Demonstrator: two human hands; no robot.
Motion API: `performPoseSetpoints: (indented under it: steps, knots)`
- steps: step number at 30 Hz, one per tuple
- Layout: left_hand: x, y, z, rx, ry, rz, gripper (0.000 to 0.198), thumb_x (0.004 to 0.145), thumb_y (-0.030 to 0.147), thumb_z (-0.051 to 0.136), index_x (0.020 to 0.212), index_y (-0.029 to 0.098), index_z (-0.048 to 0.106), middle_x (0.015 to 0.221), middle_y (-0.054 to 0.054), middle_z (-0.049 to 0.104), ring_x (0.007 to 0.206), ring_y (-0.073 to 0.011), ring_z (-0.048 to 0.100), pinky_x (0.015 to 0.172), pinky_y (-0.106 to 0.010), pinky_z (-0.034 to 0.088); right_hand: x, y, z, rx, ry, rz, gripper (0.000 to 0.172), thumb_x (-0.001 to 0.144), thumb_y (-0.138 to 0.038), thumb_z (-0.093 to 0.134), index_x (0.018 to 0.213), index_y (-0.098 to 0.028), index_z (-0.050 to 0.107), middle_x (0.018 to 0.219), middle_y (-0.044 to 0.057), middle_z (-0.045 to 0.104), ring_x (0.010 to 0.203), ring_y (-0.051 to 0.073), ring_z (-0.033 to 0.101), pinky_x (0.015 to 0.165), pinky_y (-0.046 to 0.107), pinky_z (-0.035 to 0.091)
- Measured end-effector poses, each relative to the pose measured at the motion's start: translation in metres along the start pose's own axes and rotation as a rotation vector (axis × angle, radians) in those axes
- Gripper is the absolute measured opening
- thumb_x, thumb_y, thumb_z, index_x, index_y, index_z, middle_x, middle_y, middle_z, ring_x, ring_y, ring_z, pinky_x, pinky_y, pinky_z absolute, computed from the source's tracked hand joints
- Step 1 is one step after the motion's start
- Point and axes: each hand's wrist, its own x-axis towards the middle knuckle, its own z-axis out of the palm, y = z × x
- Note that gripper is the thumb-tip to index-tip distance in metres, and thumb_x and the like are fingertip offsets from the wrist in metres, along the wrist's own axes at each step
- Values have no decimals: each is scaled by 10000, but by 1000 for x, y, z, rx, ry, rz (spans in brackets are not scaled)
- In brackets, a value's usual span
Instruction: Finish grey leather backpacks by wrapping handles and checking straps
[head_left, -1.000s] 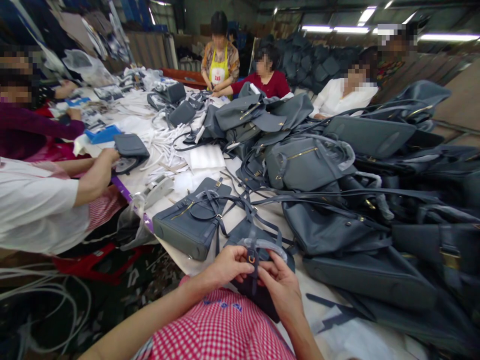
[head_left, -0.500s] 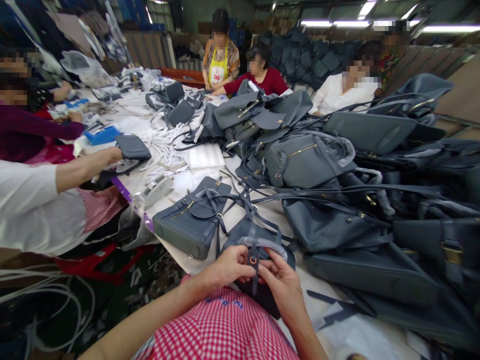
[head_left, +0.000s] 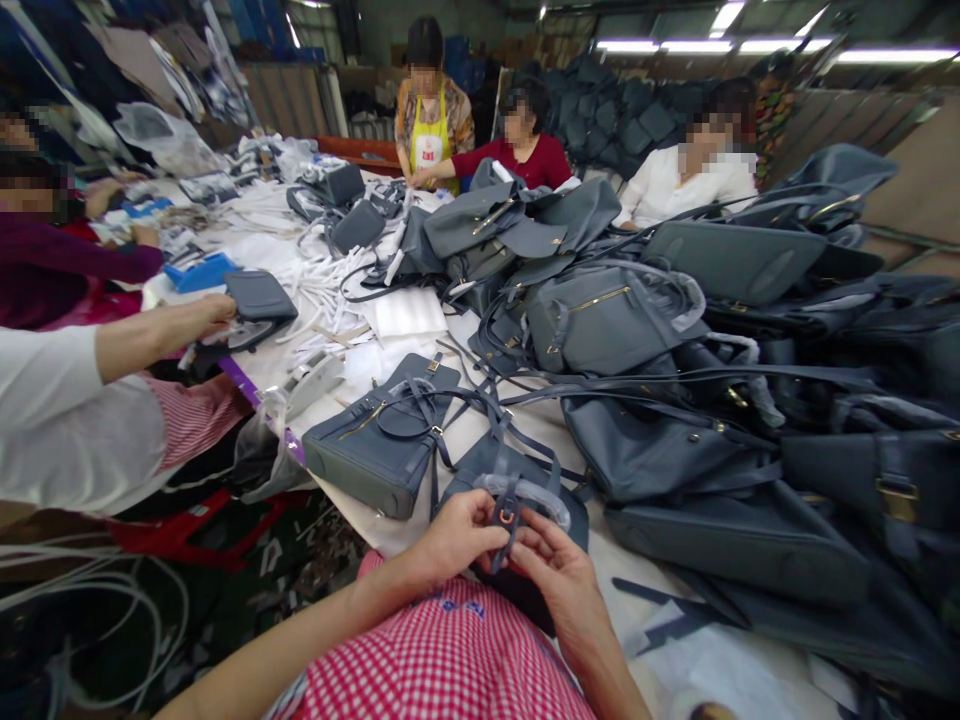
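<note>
A dark grey strap [head_left: 504,518] with a small gold-coloured buckle is pinched between my two hands, close to my checked apron. My left hand [head_left: 466,530] grips it from the left, thumb near the buckle. From the right, the fingers of my right hand [head_left: 551,556] close on the lower part of the strap; their tips are partly hidden. The strap belongs to a dark grey bag [head_left: 551,480] lying in front of me, whose handle [head_left: 551,508] is wrapped in clear plastic. Another grey bag [head_left: 375,440] with a gold zip lies just left of it.
A large heap of grey bags [head_left: 592,320] covers the right side of the table. White strips and papers [head_left: 409,312] lie in the middle. On the left, a co-worker's hand [head_left: 214,312] holds a small grey pouch [head_left: 261,296]. Other people sit or stand around the far side.
My right fingers have shifted lower, and the strap's end is now bent toward me. Across the table, the co-worker in red has stretched an arm further left.
</note>
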Motion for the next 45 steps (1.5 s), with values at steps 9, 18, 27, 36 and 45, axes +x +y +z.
performPoseSetpoints:
  steps: [9, 18, 27, 36, 45]
  knots:
    - [-3, -5, 1, -396, -60, -118, 350, 532, 121, 721, 830, 134, 539, 698, 19, 609, 556, -95, 594, 518, -200, 459, 2, -1, 6, -82, 22, -70, 527, 519, -351, 832, 967, -171, 619, 579, -25, 650, 489, 157, 607, 518, 282, 494]
    - [-10, -6, -5, -183, 66, 46, 216, 631, 231, 727, 750, 130, 578, 682, -6, 596, 595, -107, 570, 588, -231, 455, 7, 13, -3, -123, 19, -112, 401, 557, -173, 692, 957, -197, 668, 740, 16, 721, 631, 176, 647, 616, 288, 518]
    - [-14, -6, -8, 1118, 113, 864, 285, 934, 150, 355, 842, 148, 625, 847, -71, 588, 801, -170, 542, 731, -275, 455, 12, 20, -4, -219, 33, -153, 456, 595, -282, 713, 1033, -165, 658, 631, -16, 656, 552, 149, 579, 517, 243, 441]
    - [-4, 2, 9, 965, 221, 760, 202, 908, 142, 361, 833, 175, 546, 905, -63, 570, 877, -170, 544, 795, -295, 459, -1, 17, -8, -623, 119, -325, 578, 657, -239, 651, 1225, -174, 568, 567, -68, 591, 542, 147, 549, 582, 262, 438]
    - [-1, 19, -1, 1413, -110, 706, 154, 921, 126, 394, 924, 153, 545, 927, -64, 570, 804, -174, 547, 652, -250, 441, -12, 15, -14, -68, 51, 133, 204, 617, -308, 741, 746, -183, 644, 576, -35, 593, 521, 101, 508, 514, 204, 401]
